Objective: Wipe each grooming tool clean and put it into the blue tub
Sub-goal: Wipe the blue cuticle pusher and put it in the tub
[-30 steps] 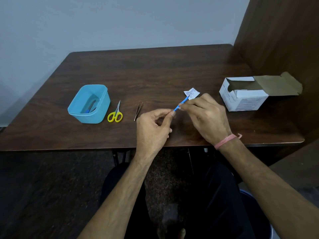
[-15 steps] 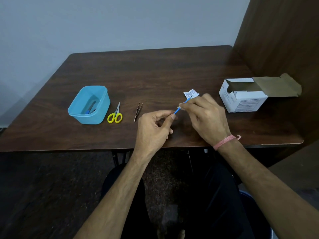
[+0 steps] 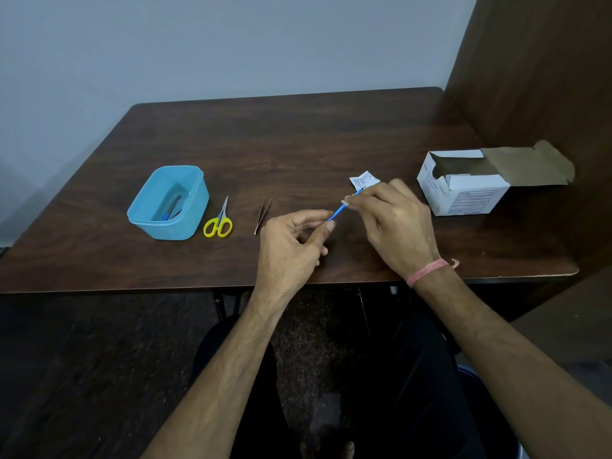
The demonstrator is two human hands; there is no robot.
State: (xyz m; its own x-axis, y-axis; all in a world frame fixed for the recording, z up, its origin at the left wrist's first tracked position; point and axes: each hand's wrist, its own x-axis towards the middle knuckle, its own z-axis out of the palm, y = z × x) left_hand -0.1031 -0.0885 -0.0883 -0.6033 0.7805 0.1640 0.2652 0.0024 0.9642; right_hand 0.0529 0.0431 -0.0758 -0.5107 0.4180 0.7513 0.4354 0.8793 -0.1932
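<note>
- Pinching grip on both sides: your left hand (image 3: pixel 291 246) holds the near end of a thin blue tool (image 3: pixel 341 210) between thumb and forefinger, just above the front part of the worktop (image 3: pixel 298 134).
- Your right hand (image 3: pixel 394 226), with a pink thread band (image 3: pixel 427 271) at the wrist, closes its fingertips around the tool's far half. A small pale scrap shows at those fingertips; it looks like a wipe, though it is too small to be sure.
- Judging by this, you are in the middle of wiping this tool, and it has not yet gone into the tub.
- Just past your right fingertips, a torn white sachet (image 3: pixel 363 179) lies flat on the worktop.
- Left of your hands lie brown tweezers (image 3: pixel 263 215), then yellow-handled scissors (image 3: pixel 219 220). Both rest on the wood, near each other but apart, and neither is being held. These appear to be the tools left to clean.
- Farther left, just beside the scissors, stands the blue tub (image 3: pixel 172 223). At least one tool, part blue and part dark, already lies inside; the exact count cannot be told.
- Far right, well apart from the tools, an opened white carton (image 3: pixel 470 193) sits on its side with its flap folded back.
- So roughly: some done, one in hand, two to go.
</note>
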